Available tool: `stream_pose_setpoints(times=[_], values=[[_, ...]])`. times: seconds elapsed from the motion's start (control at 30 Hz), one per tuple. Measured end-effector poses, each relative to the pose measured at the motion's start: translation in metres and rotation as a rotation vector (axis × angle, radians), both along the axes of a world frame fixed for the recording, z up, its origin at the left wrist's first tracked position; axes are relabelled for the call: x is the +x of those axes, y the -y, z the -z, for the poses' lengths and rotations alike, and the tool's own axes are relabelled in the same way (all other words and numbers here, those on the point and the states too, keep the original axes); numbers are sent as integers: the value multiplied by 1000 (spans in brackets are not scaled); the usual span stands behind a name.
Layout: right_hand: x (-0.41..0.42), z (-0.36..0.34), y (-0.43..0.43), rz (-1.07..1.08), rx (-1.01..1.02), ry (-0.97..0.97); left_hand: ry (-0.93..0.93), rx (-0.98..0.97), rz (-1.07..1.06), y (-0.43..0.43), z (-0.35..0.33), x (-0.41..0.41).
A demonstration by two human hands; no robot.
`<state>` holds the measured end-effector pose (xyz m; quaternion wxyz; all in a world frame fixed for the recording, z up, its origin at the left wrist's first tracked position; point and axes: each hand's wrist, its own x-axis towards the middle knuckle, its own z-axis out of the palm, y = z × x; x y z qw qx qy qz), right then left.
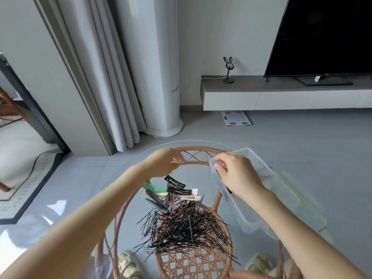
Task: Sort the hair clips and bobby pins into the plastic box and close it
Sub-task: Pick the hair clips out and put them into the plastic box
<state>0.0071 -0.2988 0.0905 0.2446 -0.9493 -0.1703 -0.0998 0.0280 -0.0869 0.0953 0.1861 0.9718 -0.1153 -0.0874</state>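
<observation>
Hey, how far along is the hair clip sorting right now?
Early. The plastic box looks almost empty. The right hand is at its far end, over something dark; the left hand hovers nearby. Remaining: the hair clips, the bobby pin heap, closing the box.

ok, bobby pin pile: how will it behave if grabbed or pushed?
The bobby pin pile is thin crossed wires, so a grab probably lifts a tangled clump that sheds strays. On the smooth glass tabletop a push likely slides and scatters it. Each pin looks light and hard to pinch flat.
</observation>
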Motion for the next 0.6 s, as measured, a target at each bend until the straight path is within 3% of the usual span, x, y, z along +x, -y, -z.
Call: stream_pose_setpoints(times=[0.1, 0.23, 0.37, 0.6], values=[[-1, 21, -47, -187, -145, -278, -186, 187, 20, -45, 25, -18], [25, 48, -92, -151, -299, -489, -203, 154, -58, -71, 58, -30], [35, 56, -111, -115, -294, -575, -167, 106, -64, -75, 65, -27], [35, 61, -113, -121, -245, -654, -256, 196, -18, -76, 64, -18]])
